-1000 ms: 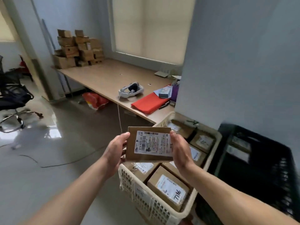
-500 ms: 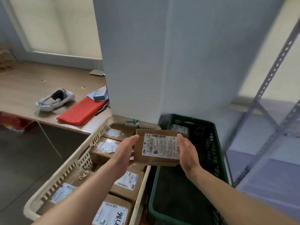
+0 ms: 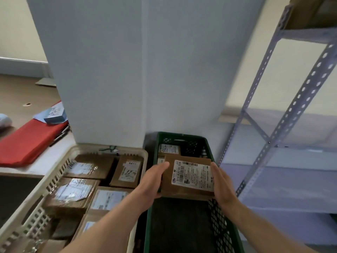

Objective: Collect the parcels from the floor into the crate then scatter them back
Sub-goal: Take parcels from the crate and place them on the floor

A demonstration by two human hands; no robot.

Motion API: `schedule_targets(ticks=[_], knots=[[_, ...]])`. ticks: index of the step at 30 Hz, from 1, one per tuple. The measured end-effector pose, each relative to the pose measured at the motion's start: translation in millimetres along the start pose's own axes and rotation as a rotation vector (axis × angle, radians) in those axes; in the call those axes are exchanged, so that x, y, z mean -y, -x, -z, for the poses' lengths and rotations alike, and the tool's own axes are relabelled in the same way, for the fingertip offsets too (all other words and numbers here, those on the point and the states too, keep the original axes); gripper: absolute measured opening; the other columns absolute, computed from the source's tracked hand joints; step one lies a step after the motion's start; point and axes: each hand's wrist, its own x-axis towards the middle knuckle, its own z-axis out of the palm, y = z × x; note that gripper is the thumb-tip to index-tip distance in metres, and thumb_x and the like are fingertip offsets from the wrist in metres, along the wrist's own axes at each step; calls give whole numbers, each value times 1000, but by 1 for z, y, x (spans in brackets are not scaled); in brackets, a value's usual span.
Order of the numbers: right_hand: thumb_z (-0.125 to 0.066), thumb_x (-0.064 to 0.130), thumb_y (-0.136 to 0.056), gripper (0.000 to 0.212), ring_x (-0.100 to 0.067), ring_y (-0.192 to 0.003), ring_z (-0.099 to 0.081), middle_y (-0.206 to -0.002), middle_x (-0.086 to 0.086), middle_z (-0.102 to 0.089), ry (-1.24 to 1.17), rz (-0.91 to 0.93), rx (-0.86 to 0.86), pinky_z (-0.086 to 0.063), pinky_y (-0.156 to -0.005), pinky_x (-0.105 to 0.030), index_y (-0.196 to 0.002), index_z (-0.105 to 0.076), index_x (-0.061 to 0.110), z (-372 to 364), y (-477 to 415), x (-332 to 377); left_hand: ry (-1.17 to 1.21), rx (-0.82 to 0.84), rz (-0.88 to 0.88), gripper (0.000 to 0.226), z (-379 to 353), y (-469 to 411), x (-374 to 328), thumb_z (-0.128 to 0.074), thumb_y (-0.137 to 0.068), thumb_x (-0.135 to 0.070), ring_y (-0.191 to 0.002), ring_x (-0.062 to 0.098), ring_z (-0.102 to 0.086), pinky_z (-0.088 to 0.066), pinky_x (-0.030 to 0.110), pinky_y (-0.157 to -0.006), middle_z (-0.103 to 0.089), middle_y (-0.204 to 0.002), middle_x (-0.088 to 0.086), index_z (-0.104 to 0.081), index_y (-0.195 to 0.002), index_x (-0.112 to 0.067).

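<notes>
The white label (image 3: 193, 175) on the near parcel (image 3: 184, 195) over the green crate (image 3: 224, 232) reads 516-K20-00 028; the far parcel (image 3: 168, 149) inside bears handwritten 7786.

fine print on held parcel (image 3: 189, 177) blurred, green crate (image 3: 222, 229) cropped at bottom edge

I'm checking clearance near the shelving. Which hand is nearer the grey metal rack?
Right. The right hand grips the right edge of the parcel, on the side of the metal rack; the left hand holds the opposite edge, beside the beige crate.
</notes>
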Motion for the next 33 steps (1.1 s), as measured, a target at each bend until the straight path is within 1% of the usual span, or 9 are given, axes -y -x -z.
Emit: schedule_targets(ticks=[5,11,14,16,19,22,27,31,33], knots=[[-39,96,-69,88,-23,-100,-72,-103,0,-76,37,-47,-35,-59,-91,-52,-112,-72,27,3,-21,-20,-4,25,34,35,-10,-29,10,-47,-102,-46,-104,24,-69,-53,41,-85,-76,-106,5,-64,-120,-22],[-47,58,-103,43,-21,-96,-70,-102,-3,-74,65,-118,5,-60,-88,-46,-108,-70,22,-1,-71,-27,-14,-12,52,32,-21,-76,10,-47,-102,-44,-102,24,-68,-52,38,-82,-75,-106,6,-64,-117,-21],[-50,51,-104,32,-20,-102,-68,-107,2,-70,61,-128,19,-58,-87,-41,-116,-65,25,-9,-110,-39,-40,-46,51,30,-27,-114,4,-47,-101,-43,-105,27,-64,-47,38,-82,-69,-113,10,-56,-119,-21],[-56,53,-101,44,-21,-107,-65,-117,4,-67,36,-184,45,-58,-92,-48,-136,-55,27,-16,-134,-52,-58,-61,56,30,-34,-141,-1,-50,-100,-41,-106,30,-62,-48,44,-92,-65,-115,14,-50,-120,-19],[-67,48,-97,73,-26,-111,-62,-132,0,-58,-27,-364,77,-61,-89,-54,-158,-28,39,-22,-173,-71,-166,-112,18,36,-49,-187,-6,-59,-88,-39,-94,24,-65,-52,42,-84,-66,-104,13,-57,-114,-14],[-73,26,-94,54,-31,-100,-68,-118,-6,-65,-146,-502,68,-63,-79,-58,-140,-44,29,-23,-211,-86,-279,-138,-27,20,-63,-236,-4,-58,-89,-20,-77,21,-68,-55,36,-71,-71,-91,15,-70,-99,-7],[-70,14,-94,31,-33,-91,-71,-107,-14,-67,-192,-592,-55,-63,-73,-50,-113,-45,16,-32,-252,-118,-310,-134,-81,11,-93,-300,6,-59,-84,-19,-94,13,-62,-53,36,-84,-61,-110,-2,-62,-93,-23],[-69,15,-96,29,-33,-85,-71,-101,-13,-67,-220,-632,-156,-62,-68,-48,-112,-44,15,-44,-271,-138,-238,-121,-28,60,-110,-347,32,-65,-76,-29,-108,16,-66,-58,43,-90,-56,-137,3,-50,-134,-31],[-68,14,-96,30,-30,-79,-72,-97,-10,-68,-176,-616,-190,-63,-73,-51,-114,-44,16,-52,-279,-147,-232,-62,7,47,-117,-358,42,-61,-86,-16,-106,17,-70,-61,37,-85,-67,-126,2,-54,-132,-29]])
